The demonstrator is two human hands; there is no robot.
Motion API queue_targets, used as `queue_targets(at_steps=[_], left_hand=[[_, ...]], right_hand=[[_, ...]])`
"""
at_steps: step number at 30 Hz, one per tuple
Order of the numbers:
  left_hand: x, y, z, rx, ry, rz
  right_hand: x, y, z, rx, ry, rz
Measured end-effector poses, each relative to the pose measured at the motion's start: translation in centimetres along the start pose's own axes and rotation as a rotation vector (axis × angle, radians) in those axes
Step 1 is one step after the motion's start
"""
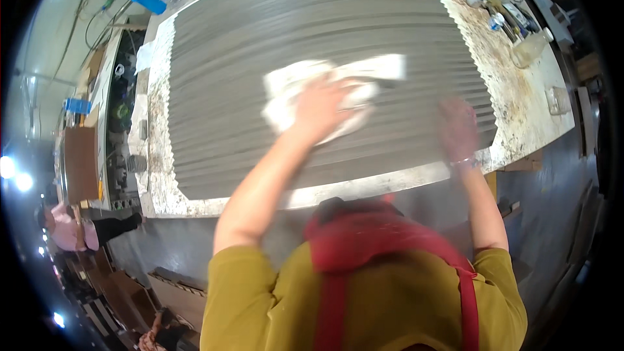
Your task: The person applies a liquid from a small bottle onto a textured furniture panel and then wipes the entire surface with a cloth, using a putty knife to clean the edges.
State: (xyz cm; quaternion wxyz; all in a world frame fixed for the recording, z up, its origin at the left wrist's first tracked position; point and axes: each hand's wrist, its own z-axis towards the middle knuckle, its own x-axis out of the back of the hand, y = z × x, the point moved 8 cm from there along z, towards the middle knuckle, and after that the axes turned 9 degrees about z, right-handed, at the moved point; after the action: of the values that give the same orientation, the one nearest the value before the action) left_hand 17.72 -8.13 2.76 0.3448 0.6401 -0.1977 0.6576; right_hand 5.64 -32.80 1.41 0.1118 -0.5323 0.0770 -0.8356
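Note:
A large grey ridged panel with wavy side edges lies across the worktable. My left hand is near the panel's middle, pressed down over a crumpled white cloth. Its fingers spread across the cloth, and both are smeared by motion. A corner of the cloth sticks out to the right with a dark patch below it. Over the panel's front right part is my right hand, apart from the cloth. Motion blurs it, so its fingers cannot be made out, and nothing shows clearly in it.
The table's stained white border surrounds the panel. At the right stand a clear bottle and a glass jar, with tools and clutter behind. A blue bottle is at the far left. Another person is beyond the left side.

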Motion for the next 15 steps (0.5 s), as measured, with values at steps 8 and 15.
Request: queue_targets(at_steps=[8,15], left_hand=[[8.6,-14.2,-10.7,0.524,0.410,-0.016],[-2.5,8.5,4.8,-0.201,0.223,0.031]], right_hand=[[0.2,-0.9,0.8,-0.012,0.031,0.016],[-0.1,-0.6,0.7,0.007,0.009,0.077]])
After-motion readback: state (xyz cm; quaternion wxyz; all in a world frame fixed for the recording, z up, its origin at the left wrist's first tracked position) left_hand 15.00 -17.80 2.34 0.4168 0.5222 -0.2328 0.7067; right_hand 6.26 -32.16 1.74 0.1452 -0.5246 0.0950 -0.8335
